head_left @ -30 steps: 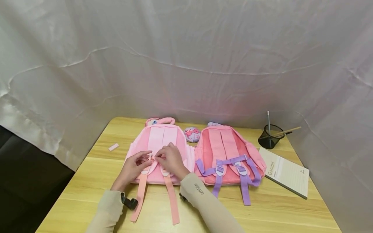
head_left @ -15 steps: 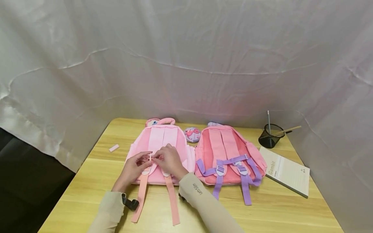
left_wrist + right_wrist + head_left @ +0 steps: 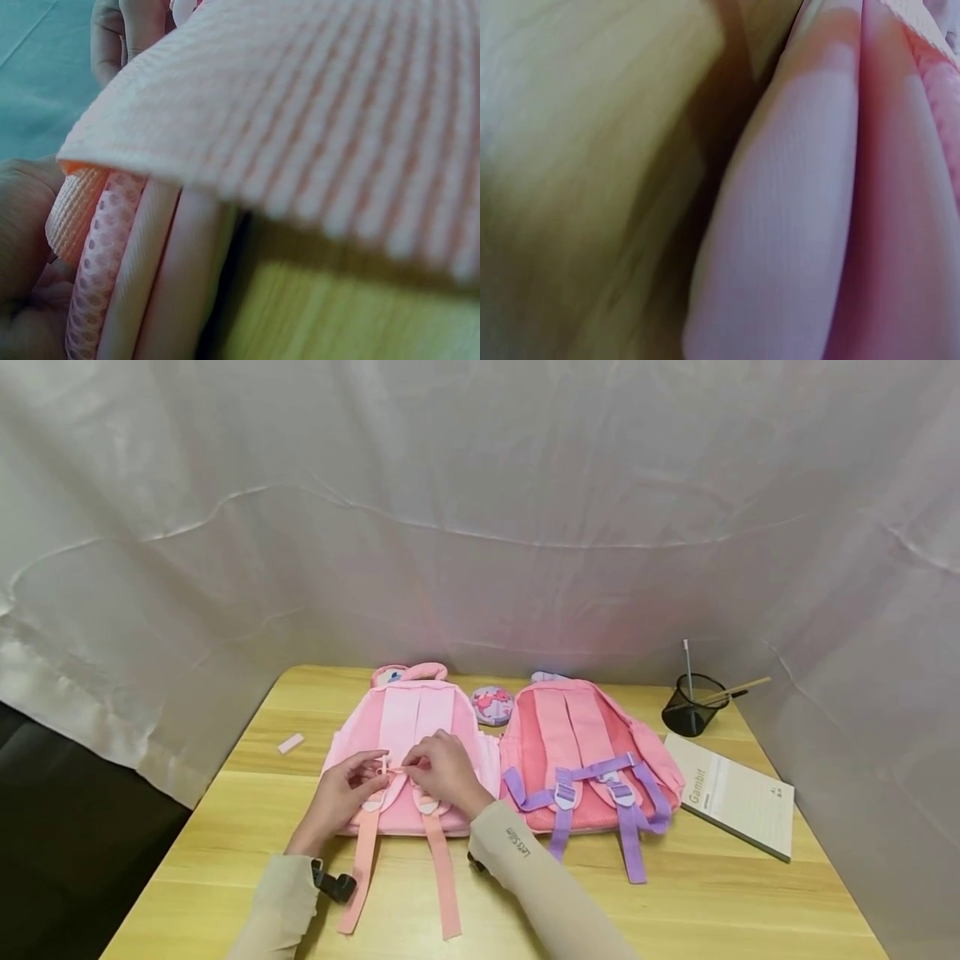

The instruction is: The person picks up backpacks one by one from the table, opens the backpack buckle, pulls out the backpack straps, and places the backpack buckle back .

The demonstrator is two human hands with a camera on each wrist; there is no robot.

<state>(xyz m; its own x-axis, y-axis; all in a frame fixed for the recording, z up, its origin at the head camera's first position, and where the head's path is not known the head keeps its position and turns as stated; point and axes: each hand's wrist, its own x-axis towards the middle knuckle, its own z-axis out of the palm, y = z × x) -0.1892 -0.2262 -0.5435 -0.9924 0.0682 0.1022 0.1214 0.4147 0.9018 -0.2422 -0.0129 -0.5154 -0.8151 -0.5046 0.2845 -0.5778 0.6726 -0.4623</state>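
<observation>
A light pink backpack (image 3: 465, 727) lies back side up on the table, its shoulder straps facing up. Over its middle, my left hand (image 3: 336, 797) pinches a small pale buckle (image 3: 385, 766) between thumb and fingers. My right hand (image 3: 447, 774) pinches a thin peach strap (image 3: 397, 769) just right of that buckle. Two loose peach webbing straps (image 3: 445, 885) hang from the backpack toward me. In the left wrist view, ribbed peach webbing (image 3: 315, 112) fills the foreground and hides most of the fingers. The right wrist view shows pink backpack fabric (image 3: 780, 202), with no hand visible.
A darker pink backpack (image 3: 532, 735) with purple straps (image 3: 633, 852) lies to the right. Between the bags sits a round patterned pouch (image 3: 492, 705). A notepad (image 3: 738, 797) and black mesh pen cup (image 3: 692, 714) stand farther right; a pink eraser-like block (image 3: 291, 743) lies left.
My right hand shifted slightly left, then back right, leaving a bit more strap showing between the hands. The left hand stays nearly still. The head view has shifted slightly.
</observation>
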